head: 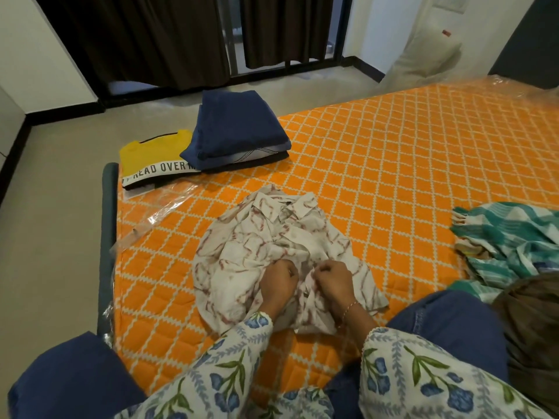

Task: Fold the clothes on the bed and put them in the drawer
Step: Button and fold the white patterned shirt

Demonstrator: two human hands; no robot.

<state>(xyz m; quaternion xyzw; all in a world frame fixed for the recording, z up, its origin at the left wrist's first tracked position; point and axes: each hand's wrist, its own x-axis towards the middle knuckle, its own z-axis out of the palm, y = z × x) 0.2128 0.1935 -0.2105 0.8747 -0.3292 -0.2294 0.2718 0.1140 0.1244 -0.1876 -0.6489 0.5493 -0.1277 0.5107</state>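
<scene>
Both hands close together, near centre: left hand [279, 282] and right hand [332, 281] curled, fingers pinching, forearms angling in from below.

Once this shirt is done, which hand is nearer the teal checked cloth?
Right. The teal checked cloth lies on the right side of the bed, nearer the right hand. The left hand would have to cross over it. For now both grip the white patterned shirt.

Single head-worn wide-angle view, looking forward and down from close above the bed [393, 164]; floor and curtains [145, 34] lie far.
</scene>
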